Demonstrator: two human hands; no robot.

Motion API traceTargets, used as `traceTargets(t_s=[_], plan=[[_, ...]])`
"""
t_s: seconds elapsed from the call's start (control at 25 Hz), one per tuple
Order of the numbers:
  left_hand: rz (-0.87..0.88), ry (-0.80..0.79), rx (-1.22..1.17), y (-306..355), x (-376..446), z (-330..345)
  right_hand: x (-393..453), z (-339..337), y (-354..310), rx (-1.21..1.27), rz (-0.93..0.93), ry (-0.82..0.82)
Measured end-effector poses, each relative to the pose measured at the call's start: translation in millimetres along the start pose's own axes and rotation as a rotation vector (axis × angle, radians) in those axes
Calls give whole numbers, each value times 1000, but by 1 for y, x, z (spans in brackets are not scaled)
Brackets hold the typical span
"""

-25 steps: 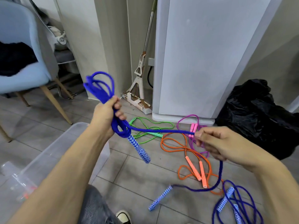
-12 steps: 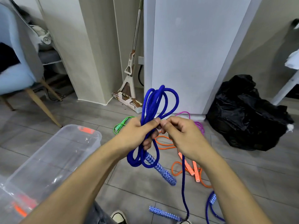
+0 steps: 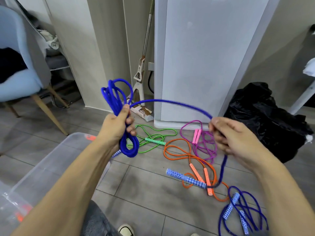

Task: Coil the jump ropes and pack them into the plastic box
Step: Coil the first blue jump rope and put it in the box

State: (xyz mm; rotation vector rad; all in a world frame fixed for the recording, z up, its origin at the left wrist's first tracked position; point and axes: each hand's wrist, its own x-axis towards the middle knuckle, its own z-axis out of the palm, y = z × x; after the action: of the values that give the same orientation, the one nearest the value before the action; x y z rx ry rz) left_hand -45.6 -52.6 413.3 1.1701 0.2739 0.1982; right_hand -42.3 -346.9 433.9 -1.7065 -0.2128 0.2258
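My left hand (image 3: pixel 117 126) grips a bundle of blue jump rope (image 3: pixel 117 97) coils, loops sticking up above the fist and hanging below it. From the fist a free stretch of the same rope arches right to my right hand (image 3: pixel 228 135), which pinches it. The rope then drops to its patterned blue handle (image 3: pixel 185 178) on the floor. A clear plastic box (image 3: pixel 51 160) with orange latches stands at lower left, under my left forearm. On the tiles lie a green rope (image 3: pixel 153 140), an orange rope (image 3: pixel 187 157), a magenta rope (image 3: pixel 204 147) and a second blue rope (image 3: pixel 242 212).
A white cabinet (image 3: pixel 204 57) stands straight ahead with a mop (image 3: pixel 141 72) leaning beside it. A black plastic bag (image 3: pixel 265 116) lies at right. A light blue chair (image 3: pixel 18 65) with wooden legs is at left. My shoe tip (image 3: pixel 126 230) shows at the bottom edge.
My right hand has moved out to the right from beside the left fist, drawing a new arc of blue rope. The floor handle has been dragged right, onto the orange rope.
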Motion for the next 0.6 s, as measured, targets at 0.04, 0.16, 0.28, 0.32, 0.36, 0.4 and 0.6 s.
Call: traceTargets(t_s=[0.04,0.16,0.28,0.32,0.36,0.4,0.6], plan=[[-14,-36,47,-6,-8,10,4,11,-2,120,-41,80],[-86,-191,156,-26,-34,42,12,53,0,104,-122,112],[-113,-269,200,-37,-51,57,12,73,12,-224,-178,22],[-98,-269,207,-37,-53,58,12,75,16,-348,-183,-21],[-76,-258,211,-36,-54,59,10,75,17,-455,-185,-57],[-51,-243,223,-34,-54,58,8,76,17,-544,-202,-80],[-39,-209,339,-30,-52,50,-4,89,7,-603,-229,-272]])
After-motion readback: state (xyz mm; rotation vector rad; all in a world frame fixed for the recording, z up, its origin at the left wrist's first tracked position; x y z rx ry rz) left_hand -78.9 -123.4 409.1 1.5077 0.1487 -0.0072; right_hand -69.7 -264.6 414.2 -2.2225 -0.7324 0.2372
